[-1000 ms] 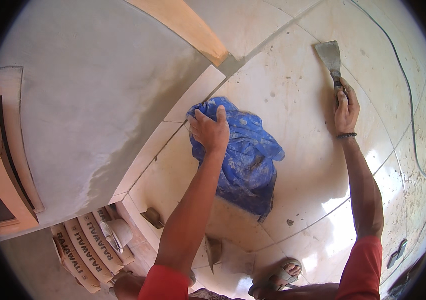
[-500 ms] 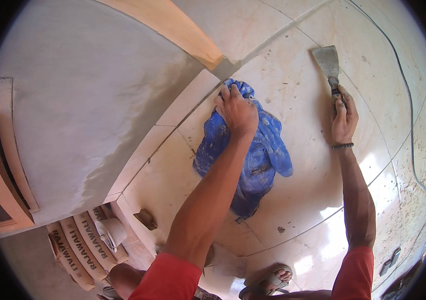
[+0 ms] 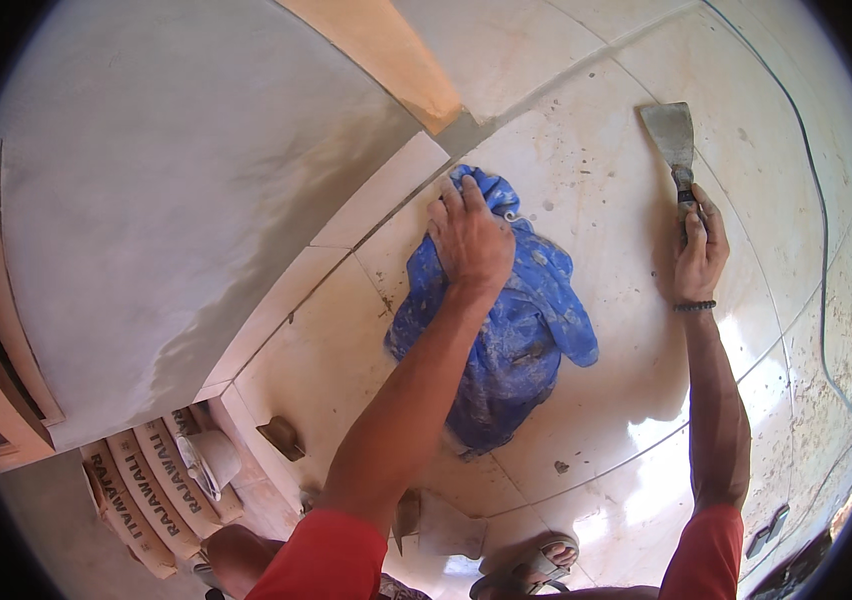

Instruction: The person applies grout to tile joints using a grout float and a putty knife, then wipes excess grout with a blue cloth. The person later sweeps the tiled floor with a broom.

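Observation:
Dirty blue cloth, smeared with pale grey stains, lies bunched on the tiled floor beside the wall skirting. My left hand presses down on its upper end, fingers closed into the fabric. Off to the right, my right hand grips the dark handle of a putty knife. The knife's broad metal blade points away from me, flat and greyish, above the tiles. A dark beaded bracelet circles my right wrist.
Skirting tiles run along a grey plastered wall on the left. Stacked paper sacks carry a white hard hat. A dark cable curves down the right side. My sandalled foot is at the bottom.
The view has shifted slightly. My left hand still holds the top of the cloth, whose lower part looks a little more spread. My right hand keeps its grip on the putty knife.

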A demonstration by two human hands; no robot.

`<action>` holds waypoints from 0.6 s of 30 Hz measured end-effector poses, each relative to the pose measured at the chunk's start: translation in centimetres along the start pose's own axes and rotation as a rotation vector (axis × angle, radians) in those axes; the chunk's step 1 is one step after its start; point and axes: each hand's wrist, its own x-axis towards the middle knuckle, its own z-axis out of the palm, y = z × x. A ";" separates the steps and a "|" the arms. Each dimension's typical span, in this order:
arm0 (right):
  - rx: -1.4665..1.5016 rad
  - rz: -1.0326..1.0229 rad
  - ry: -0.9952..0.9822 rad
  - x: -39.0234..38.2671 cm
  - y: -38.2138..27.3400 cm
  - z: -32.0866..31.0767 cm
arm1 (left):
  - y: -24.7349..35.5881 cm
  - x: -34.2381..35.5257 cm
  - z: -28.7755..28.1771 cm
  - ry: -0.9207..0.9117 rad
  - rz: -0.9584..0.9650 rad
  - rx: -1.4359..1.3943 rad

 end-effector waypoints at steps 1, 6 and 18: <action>-0.009 0.006 -0.010 -0.1 0.2 -0.1 | -1.1 0.4 0.1 -0.004 -0.012 0.017; 0.042 -0.012 -0.049 0.1 0.6 -0.2 | -1.1 1.9 0.1 -0.028 -0.059 0.044; -0.045 -0.042 -0.029 0.0 0.5 -0.2 | 1.3 4.2 -0.5 -0.124 -0.104 0.008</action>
